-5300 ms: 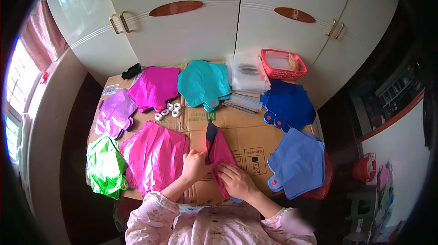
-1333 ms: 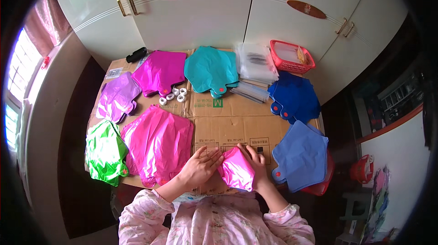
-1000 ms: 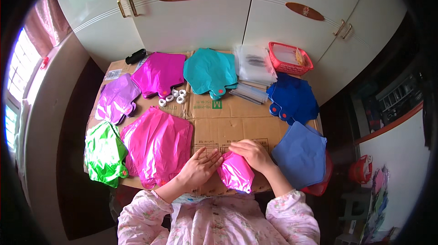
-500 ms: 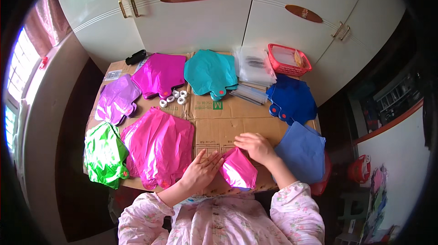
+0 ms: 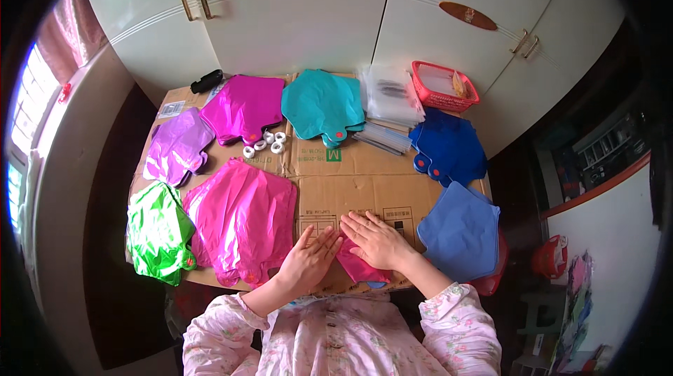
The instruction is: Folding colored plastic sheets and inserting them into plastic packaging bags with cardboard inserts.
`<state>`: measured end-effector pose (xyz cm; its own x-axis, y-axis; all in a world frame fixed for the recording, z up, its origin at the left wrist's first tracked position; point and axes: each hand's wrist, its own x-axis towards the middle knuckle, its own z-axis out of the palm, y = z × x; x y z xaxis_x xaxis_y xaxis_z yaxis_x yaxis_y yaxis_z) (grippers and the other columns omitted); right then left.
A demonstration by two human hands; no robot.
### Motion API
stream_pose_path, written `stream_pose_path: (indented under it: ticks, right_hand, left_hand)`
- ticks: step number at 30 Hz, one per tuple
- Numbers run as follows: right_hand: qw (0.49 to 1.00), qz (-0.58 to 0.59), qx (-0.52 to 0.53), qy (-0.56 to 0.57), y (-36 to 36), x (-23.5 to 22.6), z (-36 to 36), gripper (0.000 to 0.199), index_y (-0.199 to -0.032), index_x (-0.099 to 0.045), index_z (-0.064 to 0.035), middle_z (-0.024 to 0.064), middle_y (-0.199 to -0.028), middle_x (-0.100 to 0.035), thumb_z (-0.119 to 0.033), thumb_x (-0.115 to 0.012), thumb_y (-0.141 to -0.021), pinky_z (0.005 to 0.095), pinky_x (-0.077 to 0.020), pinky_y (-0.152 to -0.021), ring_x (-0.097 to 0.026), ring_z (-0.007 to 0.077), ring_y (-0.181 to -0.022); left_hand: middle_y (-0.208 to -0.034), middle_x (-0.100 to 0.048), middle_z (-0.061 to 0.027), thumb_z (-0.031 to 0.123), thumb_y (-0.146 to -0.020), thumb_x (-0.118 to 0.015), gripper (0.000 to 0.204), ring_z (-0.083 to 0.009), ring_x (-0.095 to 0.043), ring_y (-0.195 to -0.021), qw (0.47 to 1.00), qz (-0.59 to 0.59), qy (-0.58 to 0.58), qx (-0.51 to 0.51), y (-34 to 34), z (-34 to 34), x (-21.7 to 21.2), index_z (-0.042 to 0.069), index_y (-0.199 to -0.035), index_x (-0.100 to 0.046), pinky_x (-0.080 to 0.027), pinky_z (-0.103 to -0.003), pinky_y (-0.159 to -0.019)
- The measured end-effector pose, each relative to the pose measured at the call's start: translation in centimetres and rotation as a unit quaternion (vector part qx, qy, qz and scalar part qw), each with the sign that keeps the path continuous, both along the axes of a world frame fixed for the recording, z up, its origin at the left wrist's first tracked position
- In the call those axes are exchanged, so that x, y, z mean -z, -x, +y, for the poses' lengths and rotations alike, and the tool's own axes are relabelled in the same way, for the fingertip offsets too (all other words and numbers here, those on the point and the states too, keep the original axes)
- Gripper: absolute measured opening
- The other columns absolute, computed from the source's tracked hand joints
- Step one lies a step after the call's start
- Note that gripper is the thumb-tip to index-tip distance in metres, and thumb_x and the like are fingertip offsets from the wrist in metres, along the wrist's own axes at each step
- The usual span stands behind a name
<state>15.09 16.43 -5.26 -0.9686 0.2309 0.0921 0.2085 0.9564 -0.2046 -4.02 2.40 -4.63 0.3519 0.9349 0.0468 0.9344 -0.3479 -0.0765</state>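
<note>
Both hands lie flat, fingers extended and spread, with no closed grip: the left hand and right hand press down on a folded pink foil balloon at the near edge of the cardboard-covered surface. A larger glossy, crinkled pink foil balloon lies just left.

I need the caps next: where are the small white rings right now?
In the head view, the small white rings lie on the cardboard-covered table, left of centre toward the far side, just below the magenta foil balloon and left of the teal foil balloon.
</note>
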Motion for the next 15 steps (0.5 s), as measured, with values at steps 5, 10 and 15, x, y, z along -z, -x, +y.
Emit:
stream_pose_path:
  ticks: [5,10,15]
  right_hand:
    - [1.000,0.000,0.008,0.000,0.0,0.1,-0.2,0.061,-0.142,-0.040,-0.0053,0.0092,-0.150,-0.036,-0.039,-0.054,-0.092,0.0462,-0.0223,-0.115,-0.029,0.0232,-0.141]
    - [1.000,0.005,0.007,0.008,0.0,0.1,-0.2,0.061,-0.142,-0.040,-0.0066,0.0088,-0.151,-0.035,-0.041,-0.050,-0.093,0.0473,-0.0219,-0.115,-0.029,0.0230,-0.141]
    - [1.000,0.006,-0.004,-0.003,-0.2,0.5,0.1,0.060,-0.143,-0.039,-0.0076,0.0088,-0.151,-0.035,-0.040,-0.050,-0.094,0.0470,-0.0219,-0.115,-0.029,0.0228,-0.141]
  left_hand:
    - [-0.144,-0.044,-0.0119,0.023,-0.085,-0.050,0.060,-0.0219,-0.032,-0.140,1.000,-0.002,0.009,0.003,0.0,0.0,-0.6,0.002,-0.140,-0.041,-0.018,-0.050,-0.115]
    - [-0.139,-0.049,-0.0155,0.030,-0.079,-0.060,0.065,-0.0258,-0.040,-0.136,0.998,-0.042,0.005,0.056,-0.8,-1.0,-0.8,-0.002,-0.135,-0.047,-0.025,-0.050,-0.113]
    - [-0.138,-0.050,-0.0157,0.030,-0.084,-0.060,0.058,-0.0284,-0.046,-0.131,0.980,-0.182,0.027,0.078,-3.4,-3.0,-0.6,-0.003,-0.130,-0.051,-0.030,-0.045,-0.112]
